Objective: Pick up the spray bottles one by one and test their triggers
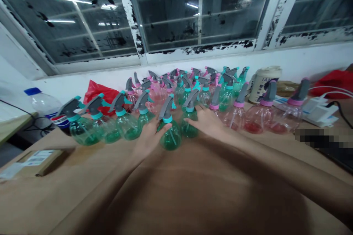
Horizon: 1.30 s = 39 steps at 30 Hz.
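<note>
Several small spray bottles with grey triggers stand in rows on a brown table (pixel 193 191) under a window. Green ones with teal collars fill the left and middle, pink ones the right. My left hand (pixel 149 136) is wrapped round a green spray bottle (pixel 169 136) at the front of the group, thumb across its neck. My right hand (pixel 206 121) lies with fingers stretched out against the neighbouring green bottle (pixel 190 126) and the pink bottles (pixel 234 115) behind it.
A cola bottle with a blue cap (pixel 44 104) stands at far left beside a red bag (pixel 96 91). A flat cardboard package (pixel 38 161) lies front left. At right are a paper cup (pixel 261 82), white chargers with cables (pixel 320 112) and another red bag (pixel 333 80).
</note>
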Tool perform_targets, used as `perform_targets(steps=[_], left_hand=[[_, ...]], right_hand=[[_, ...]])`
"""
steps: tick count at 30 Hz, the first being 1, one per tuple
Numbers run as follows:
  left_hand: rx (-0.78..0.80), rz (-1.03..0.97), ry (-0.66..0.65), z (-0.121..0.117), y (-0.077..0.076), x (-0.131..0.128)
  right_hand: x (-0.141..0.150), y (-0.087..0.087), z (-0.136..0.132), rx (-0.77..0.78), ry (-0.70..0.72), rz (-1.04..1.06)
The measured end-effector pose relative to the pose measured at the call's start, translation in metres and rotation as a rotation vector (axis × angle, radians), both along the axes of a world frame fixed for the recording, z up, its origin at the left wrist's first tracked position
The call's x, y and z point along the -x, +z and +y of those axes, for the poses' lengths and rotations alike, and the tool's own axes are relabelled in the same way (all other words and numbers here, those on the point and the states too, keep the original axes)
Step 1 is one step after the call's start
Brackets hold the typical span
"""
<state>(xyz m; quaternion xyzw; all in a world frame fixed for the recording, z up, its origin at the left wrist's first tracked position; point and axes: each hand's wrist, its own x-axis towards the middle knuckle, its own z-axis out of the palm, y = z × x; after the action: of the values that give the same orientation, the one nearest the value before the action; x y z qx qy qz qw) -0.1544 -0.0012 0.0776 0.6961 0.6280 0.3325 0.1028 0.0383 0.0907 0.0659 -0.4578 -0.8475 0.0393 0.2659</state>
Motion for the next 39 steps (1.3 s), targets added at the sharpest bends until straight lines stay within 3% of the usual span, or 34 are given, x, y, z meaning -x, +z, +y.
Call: perform_targets(steps=[12, 29, 33, 39], left_hand=[[-0.032, 0.074, 0.104, 0.023, 0.002, -0.009], [-0.114, 0.044, 0.156, 0.040, -0.011, -0.002], [-0.166, 0.028, 0.142, 0.034, -0.011, -0.007], [-0.153, 0.027, 0.079, 0.002, -0.010, -0.009]], right_hand=[[-0.014, 0.003, -0.019, -0.027, 0.014, -0.071], [-0.058, 0.019, -0.079, 0.008, 0.048, -0.198], [-0.067, 0.018, -0.087, -0.017, 0.092, -0.144], [-0.082, 0.014, -0.093, -0.028, 0.097, -0.069]])
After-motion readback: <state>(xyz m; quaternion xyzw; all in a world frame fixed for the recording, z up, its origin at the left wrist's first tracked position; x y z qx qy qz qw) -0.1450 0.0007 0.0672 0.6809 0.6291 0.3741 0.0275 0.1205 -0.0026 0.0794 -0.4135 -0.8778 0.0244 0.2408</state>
